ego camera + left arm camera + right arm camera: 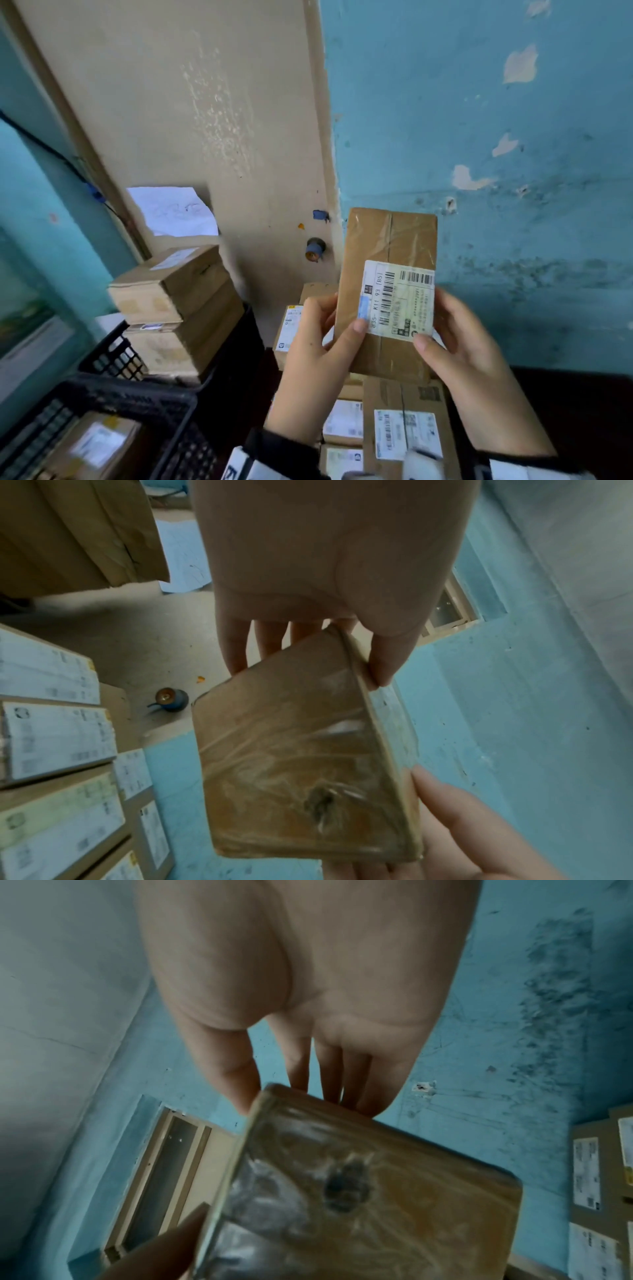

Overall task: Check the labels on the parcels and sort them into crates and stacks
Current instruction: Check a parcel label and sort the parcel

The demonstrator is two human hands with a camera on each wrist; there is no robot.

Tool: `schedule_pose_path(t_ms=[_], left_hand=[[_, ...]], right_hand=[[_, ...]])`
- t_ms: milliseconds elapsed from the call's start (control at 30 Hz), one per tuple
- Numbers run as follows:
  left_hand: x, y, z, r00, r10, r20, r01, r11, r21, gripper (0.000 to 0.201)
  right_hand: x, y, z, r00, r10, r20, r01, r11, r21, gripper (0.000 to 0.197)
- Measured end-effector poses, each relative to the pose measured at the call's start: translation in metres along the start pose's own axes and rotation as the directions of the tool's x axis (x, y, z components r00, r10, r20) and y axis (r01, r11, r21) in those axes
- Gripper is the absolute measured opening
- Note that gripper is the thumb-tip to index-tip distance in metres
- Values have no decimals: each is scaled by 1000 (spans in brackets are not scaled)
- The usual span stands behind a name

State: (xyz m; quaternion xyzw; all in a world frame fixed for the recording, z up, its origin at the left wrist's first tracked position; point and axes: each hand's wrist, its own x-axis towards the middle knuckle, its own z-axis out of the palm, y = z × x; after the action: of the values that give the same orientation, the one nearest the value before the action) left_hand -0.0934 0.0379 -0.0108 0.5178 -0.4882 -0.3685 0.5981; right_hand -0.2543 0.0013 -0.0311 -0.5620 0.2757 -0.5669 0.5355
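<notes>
A flat brown parcel (387,246) wrapped in clear tape stands upright in front of the blue wall, held from both sides. Its white barcode label (397,301) faces me. My left hand (339,318) grips the lower left edge, thumb on the label's corner. My right hand (435,325) grips the lower right edge, thumb on the label. In the left wrist view the parcel's (294,764) taped back has a small dent, with the left hand (308,656) pinching its edge. The right wrist view shows the parcel (359,1191) and the right hand (291,1091) on its upper edge.
At the left, a black crate (113,353) holds stacked cardboard boxes (178,301). A nearer black crate (137,394) contains a labelled parcel (96,442). Several labelled parcels (400,428) lie stacked below my hands. A beige panel and blue wall stand close behind.
</notes>
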Motion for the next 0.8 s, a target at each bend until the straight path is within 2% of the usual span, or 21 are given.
schedule_pose_path(t_ms=[167, 333, 633, 800], left_hand=[[-10, -5, -41, 999, 23, -43, -22, 1000, 21, 41], [-20, -2, -105, 992, 70, -105, -70, 998, 7, 38], [-45, 0, -289, 982, 87, -169, -95, 995, -40, 42], [-57, -7, -368, 986, 69, -155, -77, 996, -48, 34]], right_hand=[[-4, 0, 35, 1000, 15, 27, -13, 998, -55, 52], [-8, 5, 102, 998, 9, 62, -3, 995, -95, 54], [-30, 48, 285, 988, 18, 155, -14, 999, -30, 52], [-44, 76, 359, 989, 31, 143, -23, 998, -59, 54]])
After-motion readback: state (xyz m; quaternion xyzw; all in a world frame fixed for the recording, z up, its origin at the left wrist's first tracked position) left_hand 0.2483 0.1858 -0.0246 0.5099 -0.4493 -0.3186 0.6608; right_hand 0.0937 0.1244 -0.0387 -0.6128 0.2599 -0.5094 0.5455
